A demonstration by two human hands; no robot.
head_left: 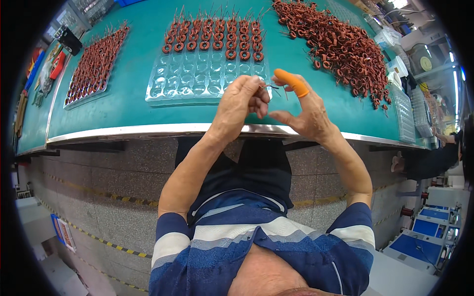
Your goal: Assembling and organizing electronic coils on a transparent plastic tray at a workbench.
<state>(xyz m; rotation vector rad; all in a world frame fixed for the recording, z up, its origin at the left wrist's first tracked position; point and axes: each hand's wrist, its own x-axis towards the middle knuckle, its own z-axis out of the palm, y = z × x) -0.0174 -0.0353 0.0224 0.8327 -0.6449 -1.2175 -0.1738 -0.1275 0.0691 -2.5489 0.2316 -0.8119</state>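
My left hand (240,101) is closed in a pinch over the front edge of a clear plastic tray (157,85). A small red-brown wire coil (262,86) is at its fingertips, mostly hidden, with thin leads pointing right. Close beside it, my right hand (307,109) has its thumb and index finger spread apart, and an orange finger cot (291,82) covers the index finger. Upright ring-shaped coils (218,37) fill the tray's far rows, leads up, while its near round pockets hold none.
A big loose heap of coils (340,47) spreads over the green table (316,133) at the right. At the left stands another filled coil tray (96,66), near a black box (68,40) and red-handled tool (58,65). Stacked clear trays (404,116) sit at the right edge.
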